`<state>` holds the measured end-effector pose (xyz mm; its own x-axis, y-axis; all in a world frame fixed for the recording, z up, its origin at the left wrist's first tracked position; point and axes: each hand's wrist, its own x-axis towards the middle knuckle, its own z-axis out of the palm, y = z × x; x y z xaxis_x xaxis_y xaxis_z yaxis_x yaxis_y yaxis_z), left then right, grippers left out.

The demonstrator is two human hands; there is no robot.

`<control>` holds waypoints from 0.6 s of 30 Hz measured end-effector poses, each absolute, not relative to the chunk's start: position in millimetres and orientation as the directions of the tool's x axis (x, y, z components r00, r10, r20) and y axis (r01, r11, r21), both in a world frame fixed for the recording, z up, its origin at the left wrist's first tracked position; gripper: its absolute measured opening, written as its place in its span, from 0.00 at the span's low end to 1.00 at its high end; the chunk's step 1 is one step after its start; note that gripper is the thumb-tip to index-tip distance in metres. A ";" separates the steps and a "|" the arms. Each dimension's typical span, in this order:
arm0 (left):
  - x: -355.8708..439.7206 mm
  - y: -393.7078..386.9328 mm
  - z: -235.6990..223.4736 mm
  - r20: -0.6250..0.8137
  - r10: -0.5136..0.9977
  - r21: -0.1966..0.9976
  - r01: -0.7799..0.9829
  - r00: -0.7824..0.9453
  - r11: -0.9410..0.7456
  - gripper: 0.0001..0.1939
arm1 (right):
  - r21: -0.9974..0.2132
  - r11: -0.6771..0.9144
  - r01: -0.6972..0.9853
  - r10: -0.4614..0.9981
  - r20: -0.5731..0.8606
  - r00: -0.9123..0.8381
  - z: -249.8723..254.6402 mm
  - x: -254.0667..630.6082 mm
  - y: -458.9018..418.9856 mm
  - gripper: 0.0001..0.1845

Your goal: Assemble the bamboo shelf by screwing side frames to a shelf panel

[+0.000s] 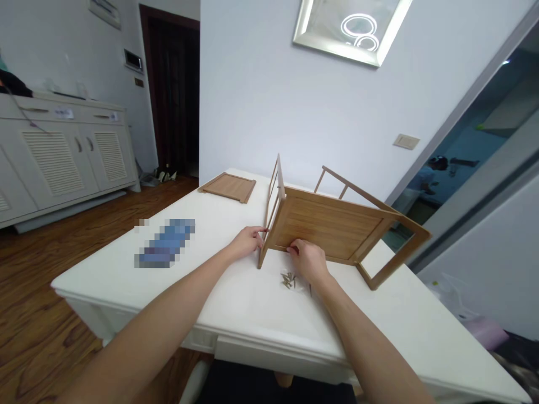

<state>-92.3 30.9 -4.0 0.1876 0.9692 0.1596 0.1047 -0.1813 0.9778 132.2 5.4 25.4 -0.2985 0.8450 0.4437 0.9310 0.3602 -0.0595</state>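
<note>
Woodwork stands on the white bench (248,306): a large wooden panel (328,224) set on its long edge, with a left side frame (278,209) at one end and a right side frame (398,262) at the other. The left grip (256,238) has its fingers against the outer face of the left side frame, near the bottom; I cannot tell whether they pinch it. The right grip (301,253) is curled at the large panel's lower edge and covers part of it, so whether anything is held there cannot be seen.

Just in front of the right grip, small metal fasteners (288,279) lie in a heap on clear plastic, close beside the right forearm. A loose wooden panel (229,186) lies flat towards the far left corner, well apart from the assembly. Left of the left forearm is a bluish item (168,242), blurred into blocks. Behind the bench rises a pale wall (252,84) with a silver-framed piece (339,52) and a switch plate (406,141). A louvred cabinet (63,151) stands beyond, to the left.
</note>
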 end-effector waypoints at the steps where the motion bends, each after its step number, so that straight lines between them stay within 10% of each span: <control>1: -90.6 33.4 -6.5 0.168 0.966 0.976 0.108 0.194 -0.191 0.23 | -0.073 0.363 0.929 0.835 0.467 -0.290 26.9 133.3 5.1 0.06; 18: -82.6 45.7 -28.6 0.124 0.982 0.971 0.186 0.140 -0.149 0.14 | -0.322 0.262 0.910 0.599 0.793 0.108 39.6 265.6 -42.7 0.15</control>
<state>-82.6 45.7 -28.6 0.1398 0.9824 0.1242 0.1865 -0.1493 0.9711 265.6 -42.7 39.6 0.1076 0.5992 0.7933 0.9098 0.2624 -0.3216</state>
